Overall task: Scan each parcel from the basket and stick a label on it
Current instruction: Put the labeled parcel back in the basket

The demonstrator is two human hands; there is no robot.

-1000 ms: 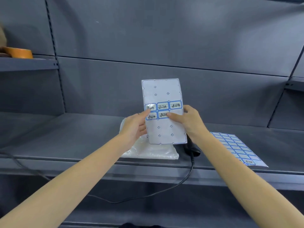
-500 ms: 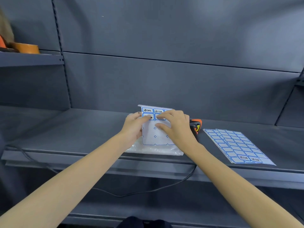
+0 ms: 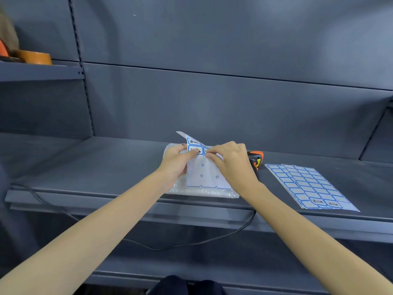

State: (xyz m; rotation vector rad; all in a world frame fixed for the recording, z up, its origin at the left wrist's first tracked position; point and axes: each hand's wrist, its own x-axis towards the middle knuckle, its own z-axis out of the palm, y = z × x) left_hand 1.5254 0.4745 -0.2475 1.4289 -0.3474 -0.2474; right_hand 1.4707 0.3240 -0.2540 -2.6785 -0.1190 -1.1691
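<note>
Parcel point(image 3: 200, 191), clear bubble-wrap bag, flat on grey shelf point(image 3: 106, 167), near front edge; taken as landmark for the rest

Label sheet point(image 3: 204, 173) on top of parcel, mostly peeled, only blue outlines + small diamonds left on lower part; far end bent up off parcel, w/ a few printed labels still on it

Left hand point(image 3: 176, 162) over parcel's left side, thumb + fingers pinching left edge of sheet by a printed label point(image 3: 194, 150)

Right hand point(image 3: 229, 160) over parcel's right side, fingers curled down, tips pinching at sheet just beside left thumb; whether a label is already lifted, cannot tell

Scanner point(image 3: 255, 159), orange/black, on shelf just right of parcel, mostly hidden behind right hand + wrist; black cable point(image 3: 191, 244) hanging off shelf front below parcel, looping left

More label sheets point(image 3: 308, 186) flat on shelf further right of parcel, past scanner, overlapping, most cells blank, two printed ones at near end

Brown tape roll point(image 3: 34, 57) on higher shelf well up + left of parcel, orange item beside it cut off by frame edge

Grey back panel point(image 3: 212, 103) behind parcel
</note>
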